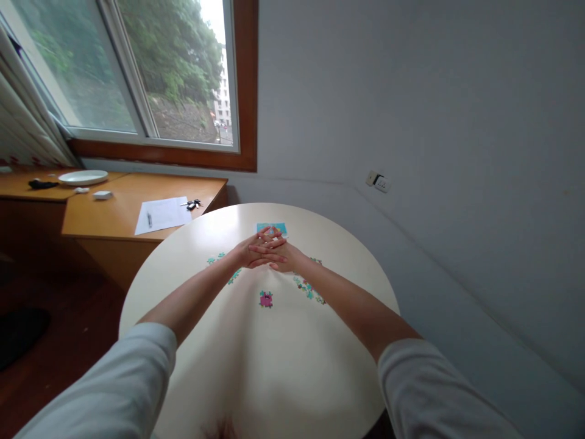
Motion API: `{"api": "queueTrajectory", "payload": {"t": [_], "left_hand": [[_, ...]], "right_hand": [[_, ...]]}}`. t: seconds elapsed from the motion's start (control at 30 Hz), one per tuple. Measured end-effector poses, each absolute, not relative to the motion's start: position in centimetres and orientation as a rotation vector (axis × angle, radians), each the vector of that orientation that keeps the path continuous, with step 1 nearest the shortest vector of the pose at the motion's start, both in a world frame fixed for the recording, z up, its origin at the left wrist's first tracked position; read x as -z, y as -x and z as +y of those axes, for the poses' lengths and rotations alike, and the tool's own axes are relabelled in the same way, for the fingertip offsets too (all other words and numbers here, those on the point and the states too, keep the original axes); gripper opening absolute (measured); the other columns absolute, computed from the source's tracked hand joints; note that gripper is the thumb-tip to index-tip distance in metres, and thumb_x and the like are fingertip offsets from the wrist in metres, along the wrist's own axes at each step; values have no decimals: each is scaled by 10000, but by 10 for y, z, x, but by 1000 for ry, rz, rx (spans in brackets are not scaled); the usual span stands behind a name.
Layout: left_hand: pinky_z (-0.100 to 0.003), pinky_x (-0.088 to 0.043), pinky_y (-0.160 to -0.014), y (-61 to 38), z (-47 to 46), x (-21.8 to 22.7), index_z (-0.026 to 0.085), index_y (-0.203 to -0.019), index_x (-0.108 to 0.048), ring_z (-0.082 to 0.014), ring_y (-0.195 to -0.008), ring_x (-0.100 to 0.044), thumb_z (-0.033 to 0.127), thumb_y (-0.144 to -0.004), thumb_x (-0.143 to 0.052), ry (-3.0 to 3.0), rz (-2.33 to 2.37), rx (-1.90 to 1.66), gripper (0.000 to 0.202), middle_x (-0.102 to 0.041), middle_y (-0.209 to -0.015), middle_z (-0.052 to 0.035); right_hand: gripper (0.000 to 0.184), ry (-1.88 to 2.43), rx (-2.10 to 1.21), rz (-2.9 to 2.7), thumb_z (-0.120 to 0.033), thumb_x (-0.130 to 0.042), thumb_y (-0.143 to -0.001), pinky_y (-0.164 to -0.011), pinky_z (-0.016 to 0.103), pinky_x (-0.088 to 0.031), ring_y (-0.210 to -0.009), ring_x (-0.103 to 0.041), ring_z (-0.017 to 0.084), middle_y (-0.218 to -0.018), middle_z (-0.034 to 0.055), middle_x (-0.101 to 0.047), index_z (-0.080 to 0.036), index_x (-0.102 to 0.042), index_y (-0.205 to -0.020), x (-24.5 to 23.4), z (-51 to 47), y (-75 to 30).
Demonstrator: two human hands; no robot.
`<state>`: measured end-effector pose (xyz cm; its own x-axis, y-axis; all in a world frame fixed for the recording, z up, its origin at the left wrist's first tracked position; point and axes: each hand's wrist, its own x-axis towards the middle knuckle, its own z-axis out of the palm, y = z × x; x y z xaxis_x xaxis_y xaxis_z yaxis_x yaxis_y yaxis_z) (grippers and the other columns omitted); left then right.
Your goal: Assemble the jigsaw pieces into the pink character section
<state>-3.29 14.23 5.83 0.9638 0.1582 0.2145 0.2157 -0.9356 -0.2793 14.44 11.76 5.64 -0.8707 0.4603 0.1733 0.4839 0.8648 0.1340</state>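
My left hand and my right hand lie crossed on each other above the far middle of a round cream table. The fingers are stretched out and overlap, with nothing held in them. A small pink and teal puzzle cluster lies on the table just nearer to me than the hands. Loose teal puzzle pieces are scattered under my right wrist, and more teal pieces lie by my left wrist. A blue picture card lies just beyond the fingertips, partly hidden by them.
A wooden desk at the left carries a sheet of paper with a pen, keys, a white plate and small items. Above it is a window. A grey wall with a socket curves round the right.
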Motion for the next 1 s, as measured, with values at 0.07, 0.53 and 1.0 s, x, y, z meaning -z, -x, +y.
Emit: {"api": "queueTrajectory", "payload": {"t": [0.07, 0.53, 1.0], "left_hand": [[-617, -45, -1067, 34, 143, -55, 386, -1255, -512, -345, -1374, -138, 363, -807, -547, 2815, -305, 238, 450, -284, -1491, -13], [-598, -73, -1074, 34, 140, -71, 338, -1268, -513, -341, -1366, -179, 427, -734, -635, 2794, -466, 8, 555, -325, -1470, -60], [-632, -34, -1062, 39, 133, -65, 354, -1208, -560, -364, -1369, -133, 378, -728, -620, 2938, -319, 221, 484, -358, -1453, -2]], "right_hand": [[510, 703, 276, -2929, -212, -562, -775, -1101, 601, -53, -1391, -138, 288, -1468, -68, -320, -411, -508, -1241, -54, 119, -142], [513, 562, 379, -2928, -161, -534, -777, -1087, 630, -13, -1403, -81, 280, -1448, -130, -335, -469, -531, -1188, -43, 142, -137], [535, 456, 374, -2913, -163, -465, -815, -1067, 652, -4, -1390, -149, 284, -1469, -133, -295, -505, -475, -1227, -52, 118, -137]]}}
